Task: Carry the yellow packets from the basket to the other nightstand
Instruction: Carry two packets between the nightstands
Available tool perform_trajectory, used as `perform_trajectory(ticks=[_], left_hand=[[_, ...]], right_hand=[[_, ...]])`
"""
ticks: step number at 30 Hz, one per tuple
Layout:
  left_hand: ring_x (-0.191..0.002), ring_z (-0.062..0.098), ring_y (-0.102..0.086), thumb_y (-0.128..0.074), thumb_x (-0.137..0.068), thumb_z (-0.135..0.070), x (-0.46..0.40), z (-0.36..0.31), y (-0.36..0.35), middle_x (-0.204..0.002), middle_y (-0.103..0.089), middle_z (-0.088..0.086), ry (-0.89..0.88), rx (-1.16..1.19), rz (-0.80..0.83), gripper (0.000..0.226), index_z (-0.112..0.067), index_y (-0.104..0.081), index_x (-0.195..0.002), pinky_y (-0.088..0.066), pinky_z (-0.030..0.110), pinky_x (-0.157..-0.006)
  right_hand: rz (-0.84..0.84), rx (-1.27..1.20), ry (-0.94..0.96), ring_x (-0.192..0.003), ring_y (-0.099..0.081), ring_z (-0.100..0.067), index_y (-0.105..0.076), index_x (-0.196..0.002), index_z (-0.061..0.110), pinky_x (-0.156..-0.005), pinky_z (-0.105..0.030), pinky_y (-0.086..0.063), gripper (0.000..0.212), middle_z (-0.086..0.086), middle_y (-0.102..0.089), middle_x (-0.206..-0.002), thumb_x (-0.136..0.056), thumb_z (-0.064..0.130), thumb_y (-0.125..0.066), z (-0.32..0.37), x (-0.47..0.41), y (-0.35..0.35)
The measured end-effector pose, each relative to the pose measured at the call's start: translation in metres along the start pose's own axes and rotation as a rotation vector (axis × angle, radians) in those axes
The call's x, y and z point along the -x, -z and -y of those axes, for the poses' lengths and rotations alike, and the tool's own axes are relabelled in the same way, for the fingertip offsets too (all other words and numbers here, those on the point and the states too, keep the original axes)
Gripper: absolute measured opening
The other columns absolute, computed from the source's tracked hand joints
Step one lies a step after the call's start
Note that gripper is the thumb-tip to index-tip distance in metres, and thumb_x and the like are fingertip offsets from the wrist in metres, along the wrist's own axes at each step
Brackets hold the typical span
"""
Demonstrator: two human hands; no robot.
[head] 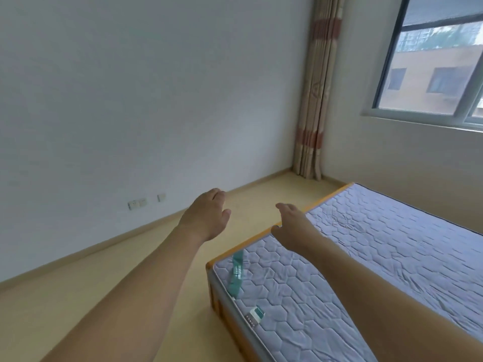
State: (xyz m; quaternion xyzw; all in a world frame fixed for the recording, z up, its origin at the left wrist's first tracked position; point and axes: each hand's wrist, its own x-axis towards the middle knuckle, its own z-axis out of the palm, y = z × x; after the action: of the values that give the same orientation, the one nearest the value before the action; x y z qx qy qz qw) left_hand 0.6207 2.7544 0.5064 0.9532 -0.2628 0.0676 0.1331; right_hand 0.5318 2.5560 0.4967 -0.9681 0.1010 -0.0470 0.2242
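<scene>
Although the task turns on yellow packets, a basket and a second nightstand, none of them shows in our view, so we cannot say where the packets lie. We judge such packets likely to be light, soft and a little slippery, best pinched by a flat edge or gathered several at once in a cupped palm (a guess from the task's wording only).

Our bare left hand (209,215) reaches forward over the pale yellow wooden floor (146,259), fingers loosely curled downward, holding nothing. Our bare right hand (292,223) stretches out above the near edge of the grey quilted mattress (366,231) in its orange wooden bed frame (326,198), fingers relaxed and empty; whether it touches the mattress we cannot tell.
</scene>
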Motion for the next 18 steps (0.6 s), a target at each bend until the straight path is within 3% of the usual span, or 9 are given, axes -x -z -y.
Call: perform_trajectory(ticks=[5, 10, 18], left_hand=[[-0.145, 0.018, -0.023, -0.036, -0.103, -0.034, -0.097, 0.081, 0.023, -0.159, -0.023, 0.000, 0.044, -0.014, -0.020, 0.054, -0.013, -0.026, -0.152, -0.024, 0.031, -0.114], [-0.145, 0.019, -0.024, -0.037, -0.103, -0.034, -0.187, 0.169, 0.060, -0.159, -0.026, 0.000, 0.100, -0.043, -0.097, 0.053, -0.014, -0.028, -0.151, -0.027, 0.035, -0.113], [-0.146, 0.017, -0.021, -0.036, -0.103, -0.036, -0.315, 0.327, 0.065, -0.160, -0.022, -0.003, 0.160, -0.081, -0.086, 0.054, -0.016, -0.025, -0.152, -0.027, 0.036, -0.115]], right_hand=[[0.014, 0.001, 0.060, -0.135, -0.036, -0.026, -0.028, -0.148, 0.009, -0.105, -0.034, -0.035, 0.062, -0.009, -0.034, -0.150, -0.091, 0.019, -0.049, 0.047, -0.137, -0.010], [-0.046, -0.027, 0.134, -0.125, -0.045, -0.026, -0.039, -0.140, 0.007, -0.095, -0.034, -0.041, 0.050, -0.009, -0.041, -0.143, -0.091, 0.017, -0.048, 0.109, -0.260, -0.010], [0.014, -0.024, 0.199, -0.133, -0.040, -0.022, -0.027, -0.149, 0.013, -0.103, -0.032, -0.036, 0.060, -0.004, -0.030, -0.153, -0.093, 0.021, -0.047, 0.191, -0.442, -0.077]])
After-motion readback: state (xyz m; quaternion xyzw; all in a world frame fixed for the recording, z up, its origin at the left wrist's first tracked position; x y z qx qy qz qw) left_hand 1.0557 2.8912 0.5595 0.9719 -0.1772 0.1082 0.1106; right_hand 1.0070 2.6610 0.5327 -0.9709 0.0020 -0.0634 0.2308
